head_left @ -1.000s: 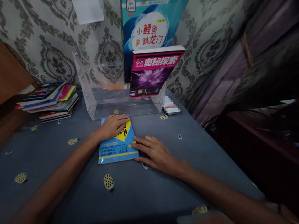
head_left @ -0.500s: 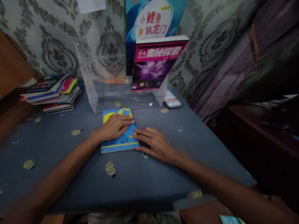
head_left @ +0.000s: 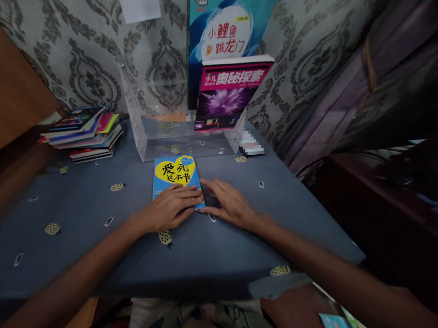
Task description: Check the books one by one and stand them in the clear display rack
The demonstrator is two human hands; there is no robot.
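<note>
- The left hand (head_left: 173, 206) lies palm down across the lower part of a blue book (head_left: 176, 172), fingers outstretched and close together, pressing on the cover rather than pinching it.
- The right hand (head_left: 230, 203) rests at the book's right edge, thumb spread away from the fingers; whether its fingertips press on that edge, I cannot tell.
- The book lies flat and face up, its upper part uncovered: black brush characters on a yellow heart read 爱死这本书. The print in the small blue patch at the upper right is too small to read.
- Just behind it stands a clear stand (head_left: 182, 147).
- Upright in the stand leans a magenta-and-purple book (head_left: 232, 94), headed 少儿 and, larger, 奥秘探索.
- Behind that rises a tall teal book (head_left: 231, 34) with red lettering, 小鲤鱼跳龙门, in a white oval; the badge at its upper left is illegible.
- To the left sits an uneven pile of books (head_left: 88, 136), titles unreadable.
- Right of the stand, a pixelated object (head_left: 251, 144) hides any label.
- The grey-blue tablecloth (head_left: 202, 261) bears yellow pineapples.
</note>
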